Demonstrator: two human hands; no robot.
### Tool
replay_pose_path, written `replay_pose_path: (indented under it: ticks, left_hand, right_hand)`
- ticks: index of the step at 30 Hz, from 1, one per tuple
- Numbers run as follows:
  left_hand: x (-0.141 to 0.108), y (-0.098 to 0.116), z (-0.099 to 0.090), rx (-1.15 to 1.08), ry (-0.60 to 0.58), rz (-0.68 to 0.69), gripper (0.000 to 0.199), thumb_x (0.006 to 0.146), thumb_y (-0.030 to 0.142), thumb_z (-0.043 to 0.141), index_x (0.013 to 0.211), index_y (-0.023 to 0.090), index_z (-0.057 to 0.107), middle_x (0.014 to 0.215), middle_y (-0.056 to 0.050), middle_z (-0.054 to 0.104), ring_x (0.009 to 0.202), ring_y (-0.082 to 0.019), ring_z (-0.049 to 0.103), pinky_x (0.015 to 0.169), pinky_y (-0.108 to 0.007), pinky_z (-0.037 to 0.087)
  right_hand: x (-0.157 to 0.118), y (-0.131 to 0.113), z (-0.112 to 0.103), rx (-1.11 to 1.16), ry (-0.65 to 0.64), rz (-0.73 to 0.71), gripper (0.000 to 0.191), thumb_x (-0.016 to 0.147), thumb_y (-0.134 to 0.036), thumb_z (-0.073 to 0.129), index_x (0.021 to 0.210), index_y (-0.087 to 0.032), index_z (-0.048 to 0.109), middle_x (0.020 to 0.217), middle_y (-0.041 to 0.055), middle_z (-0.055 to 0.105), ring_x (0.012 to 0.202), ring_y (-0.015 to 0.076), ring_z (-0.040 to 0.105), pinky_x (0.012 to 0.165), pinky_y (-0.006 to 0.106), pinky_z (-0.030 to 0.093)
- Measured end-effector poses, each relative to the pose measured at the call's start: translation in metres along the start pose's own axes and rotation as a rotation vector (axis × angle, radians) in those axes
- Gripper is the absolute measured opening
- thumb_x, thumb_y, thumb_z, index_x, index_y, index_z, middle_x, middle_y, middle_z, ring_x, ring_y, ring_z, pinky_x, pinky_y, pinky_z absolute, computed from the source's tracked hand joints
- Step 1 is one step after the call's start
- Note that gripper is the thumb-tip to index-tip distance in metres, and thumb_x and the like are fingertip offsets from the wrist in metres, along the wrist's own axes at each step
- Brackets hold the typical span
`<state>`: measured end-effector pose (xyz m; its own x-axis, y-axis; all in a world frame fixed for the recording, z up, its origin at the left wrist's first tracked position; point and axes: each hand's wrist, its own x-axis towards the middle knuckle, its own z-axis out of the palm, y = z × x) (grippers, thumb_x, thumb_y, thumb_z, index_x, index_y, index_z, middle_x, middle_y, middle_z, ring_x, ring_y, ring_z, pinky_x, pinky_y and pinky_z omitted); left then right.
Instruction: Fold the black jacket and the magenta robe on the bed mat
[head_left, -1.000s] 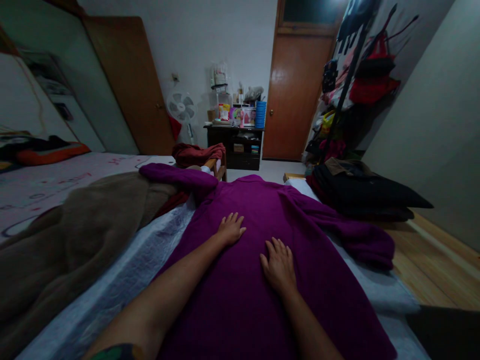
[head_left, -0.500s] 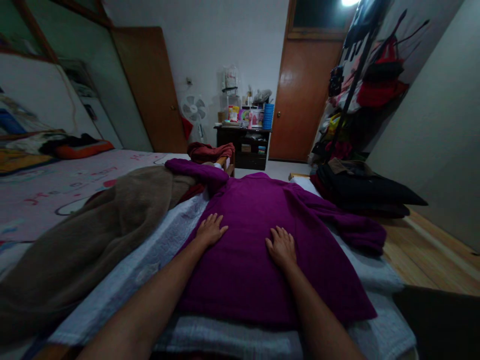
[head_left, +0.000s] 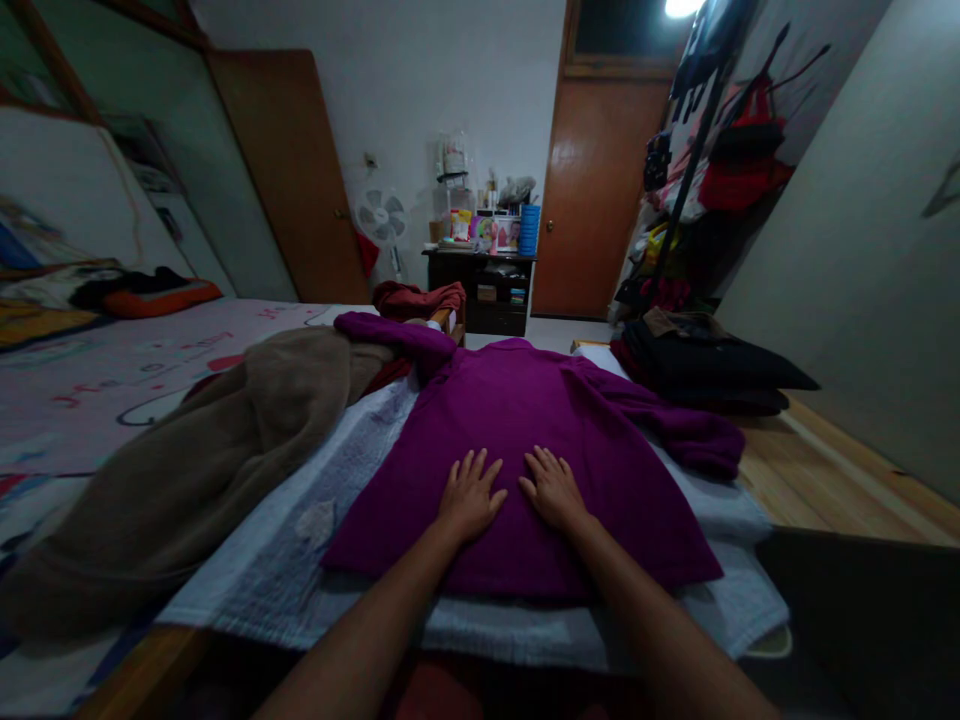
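A purple long-sleeved top (head_left: 517, 400) lies spread out on a pale blue cloth (head_left: 315, 520), its collar at the far end and its hem towards me. One sleeve reaches out on each side. My left hand (head_left: 469, 495) rests flat on the middle of the garment, fingers spread. Close beside it, my right hand (head_left: 553, 487) also lies palm down on the fabric with its fingers apart. Neither hand grips anything.
A brown fleecy cloth (head_left: 225, 450) lies along the left, over a pink printed bedsheet (head_left: 187, 345). Folded dark clothes (head_left: 705, 360) are stacked on the right by a wooden board (head_left: 810, 470). Farther back stand a fan (head_left: 382, 215), a dark cabinet (head_left: 480, 290) and a door (head_left: 592, 190).
My left hand has slid right and towards me across the purple top, so the hands are closer together. My right hand has shifted slightly. The camera view has moved a little.
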<state>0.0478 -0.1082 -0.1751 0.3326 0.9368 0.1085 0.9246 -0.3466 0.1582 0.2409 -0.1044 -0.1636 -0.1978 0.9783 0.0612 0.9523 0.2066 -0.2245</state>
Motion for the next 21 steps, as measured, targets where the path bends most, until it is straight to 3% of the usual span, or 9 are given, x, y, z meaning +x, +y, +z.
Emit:
replay_pose_path:
  ticks: [5, 10, 15, 21]
  left_hand:
    - [-0.001, -0.001, -0.003, 0.023, 0.005, -0.004, 0.061, 0.091, 0.057, 0.04, 0.146, 0.034, 0.034, 0.157, -0.005, 0.028, 0.144, -0.032, 0.02, 0.115, -0.051, 0.017]
    - [-0.001, -0.001, -0.002, 0.01, 0.002, -0.003, 0.061, 0.091, 0.058, 0.039, 0.146, 0.034, 0.034, 0.157, -0.006, 0.026, 0.144, -0.033, 0.019, 0.115, -0.051, 0.017]
    - [-0.001, -0.002, -0.002, -0.006, -0.005, -0.016, 0.061, 0.091, 0.058, 0.038, 0.146, 0.033, 0.035, 0.157, -0.006, 0.027, 0.144, -0.032, 0.018, 0.115, -0.051, 0.016]
    - [-0.002, -0.002, -0.003, -0.017, 0.011, -0.01, 0.059, 0.091, 0.057, 0.038, 0.145, 0.032, 0.037, 0.155, -0.006, 0.03, 0.144, -0.031, 0.02, 0.116, -0.049, 0.016]
  right_hand:
    - [0.001, 0.032, -0.01, -0.088, 0.072, 0.246, 0.058, 0.095, -0.048, 0.037, 0.142, -0.015, 0.043, 0.153, 0.018, 0.03, 0.143, 0.0302, 0.021, 0.112, 0.044, 0.015]
    - [0.005, 0.036, -0.01, -0.15, 0.105, 0.371, 0.06, 0.094, -0.052, 0.037, 0.142, -0.017, 0.043, 0.153, 0.0202, 0.027, 0.143, 0.0326, 0.016, 0.111, 0.051, 0.004]
    - [0.0, 0.035, -0.009, -0.162, 0.062, 0.317, 0.057, 0.095, -0.048, 0.035, 0.143, -0.017, 0.042, 0.152, 0.018, 0.031, 0.143, 0.031, 0.019, 0.112, 0.051, 0.005]
    - [-0.029, 0.032, -0.006, -0.146, 0.039, 0.211, 0.055, 0.096, -0.042, 0.035, 0.145, -0.016, 0.038, 0.153, 0.0146, 0.031, 0.142, 0.0274, 0.023, 0.112, 0.045, 0.012]
